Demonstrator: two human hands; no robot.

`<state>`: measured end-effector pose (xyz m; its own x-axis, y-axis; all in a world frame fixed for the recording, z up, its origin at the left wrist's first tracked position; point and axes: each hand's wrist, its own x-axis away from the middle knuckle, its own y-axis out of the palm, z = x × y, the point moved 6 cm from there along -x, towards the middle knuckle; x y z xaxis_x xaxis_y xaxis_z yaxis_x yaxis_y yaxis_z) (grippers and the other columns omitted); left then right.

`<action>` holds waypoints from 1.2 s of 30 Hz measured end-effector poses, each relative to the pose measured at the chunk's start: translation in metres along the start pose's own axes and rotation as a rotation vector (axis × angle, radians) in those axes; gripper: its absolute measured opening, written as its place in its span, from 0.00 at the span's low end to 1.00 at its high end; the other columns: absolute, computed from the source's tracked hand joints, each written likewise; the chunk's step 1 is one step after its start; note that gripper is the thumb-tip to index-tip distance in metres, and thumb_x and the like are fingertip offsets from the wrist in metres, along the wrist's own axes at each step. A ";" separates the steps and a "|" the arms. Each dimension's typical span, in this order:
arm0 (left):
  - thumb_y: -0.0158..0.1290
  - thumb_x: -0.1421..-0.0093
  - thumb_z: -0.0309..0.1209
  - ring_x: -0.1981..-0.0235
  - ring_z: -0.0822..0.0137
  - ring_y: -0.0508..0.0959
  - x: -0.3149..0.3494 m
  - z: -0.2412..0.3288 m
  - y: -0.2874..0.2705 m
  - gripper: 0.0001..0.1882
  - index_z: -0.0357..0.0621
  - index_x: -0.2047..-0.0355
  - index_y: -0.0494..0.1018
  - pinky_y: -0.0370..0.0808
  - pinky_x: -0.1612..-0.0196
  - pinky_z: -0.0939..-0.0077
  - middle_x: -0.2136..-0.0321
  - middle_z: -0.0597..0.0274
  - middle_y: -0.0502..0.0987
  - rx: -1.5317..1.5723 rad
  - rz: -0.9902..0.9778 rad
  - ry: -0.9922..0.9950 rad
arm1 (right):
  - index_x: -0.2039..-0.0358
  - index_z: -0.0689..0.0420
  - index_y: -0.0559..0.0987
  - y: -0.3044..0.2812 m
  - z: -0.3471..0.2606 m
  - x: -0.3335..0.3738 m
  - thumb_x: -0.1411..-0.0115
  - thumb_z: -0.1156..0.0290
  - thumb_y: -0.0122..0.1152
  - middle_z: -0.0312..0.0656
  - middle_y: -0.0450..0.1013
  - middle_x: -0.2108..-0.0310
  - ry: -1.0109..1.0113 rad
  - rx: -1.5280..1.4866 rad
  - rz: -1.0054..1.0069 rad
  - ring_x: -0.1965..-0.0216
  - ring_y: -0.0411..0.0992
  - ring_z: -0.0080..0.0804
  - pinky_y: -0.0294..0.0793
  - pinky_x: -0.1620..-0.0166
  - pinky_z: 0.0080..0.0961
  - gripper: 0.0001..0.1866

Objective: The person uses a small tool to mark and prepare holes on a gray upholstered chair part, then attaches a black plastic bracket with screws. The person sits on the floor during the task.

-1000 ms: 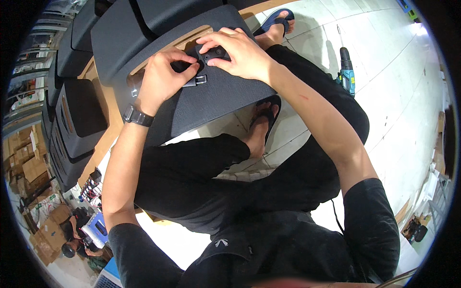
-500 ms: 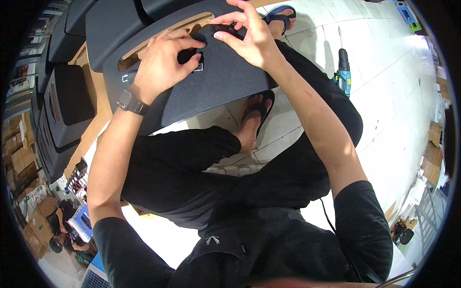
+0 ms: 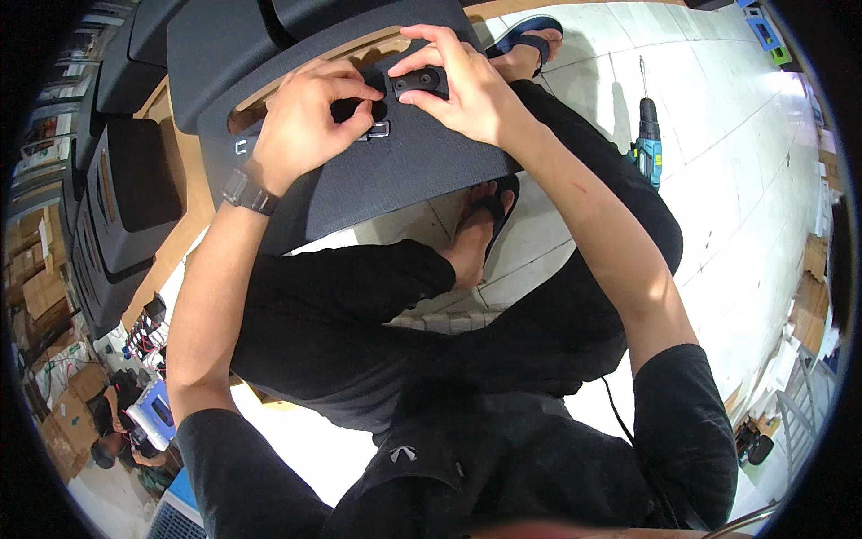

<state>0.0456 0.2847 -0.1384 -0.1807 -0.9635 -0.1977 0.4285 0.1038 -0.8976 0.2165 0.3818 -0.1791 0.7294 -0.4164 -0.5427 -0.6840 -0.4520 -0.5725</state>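
A dark grey, cloth-covered panel (image 3: 404, 171) lies before me, with a wood-edged slot along its far side. My right hand (image 3: 467, 94) grips a small black bracket (image 3: 415, 83) with round holes between thumb and fingers, against the panel's surface. To its left, my left hand (image 3: 310, 117) has thumb and index finger bent toward each other over a dark spot on the panel. Whatever sits between those fingertips is too dark to name. Just below them shows a small metal buckle (image 3: 379, 131), and another metal loop (image 3: 241, 145) lies left of the hand.
More dark padded panels (image 3: 135, 180) stand at the left beside a wooden edge (image 3: 180, 234). A teal and black power drill (image 3: 648, 148) rests on the tiled floor at the right. Cardboard boxes (image 3: 45, 292) and a person (image 3: 117, 431) appear at the far left.
The right hand has lowered the black bracket from a tilted hold to lie flatter on the panel, close to the left fingertips. The left hand has barely moved.
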 end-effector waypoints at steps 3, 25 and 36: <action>0.66 0.41 0.33 0.56 0.54 0.83 0.001 -0.005 0.000 0.11 0.46 0.59 0.89 0.79 0.48 0.58 0.62 0.60 0.85 0.052 0.030 0.008 | 0.30 0.56 0.65 0.000 -0.001 0.000 0.39 0.73 0.79 0.40 0.86 0.52 0.015 -0.014 -0.011 0.46 0.83 0.40 0.80 0.43 0.34 0.41; 0.71 0.45 0.31 0.56 0.58 0.84 0.001 -0.018 0.006 0.11 0.45 0.60 0.90 0.79 0.48 0.63 0.62 0.60 0.87 0.282 0.060 -0.125 | 0.35 0.58 0.68 0.001 0.000 -0.009 0.46 0.72 0.82 0.36 0.87 0.55 0.159 -0.049 -0.039 0.55 0.84 0.39 0.77 0.45 0.39 0.41; 0.79 0.52 0.33 0.63 0.64 0.84 -0.007 -0.012 0.006 0.17 0.43 0.63 0.87 0.79 0.54 0.68 0.69 0.64 0.84 0.318 0.070 -0.207 | 0.32 0.56 0.66 0.004 -0.001 -0.005 0.43 0.69 0.79 0.34 0.87 0.52 0.177 -0.023 -0.065 0.37 0.77 0.39 0.68 0.36 0.45 0.41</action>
<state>0.0386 0.2949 -0.1475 0.0273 -0.9896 -0.1413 0.6926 0.1206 -0.7112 0.2106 0.3811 -0.1781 0.7635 -0.5170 -0.3870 -0.6363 -0.4997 -0.5878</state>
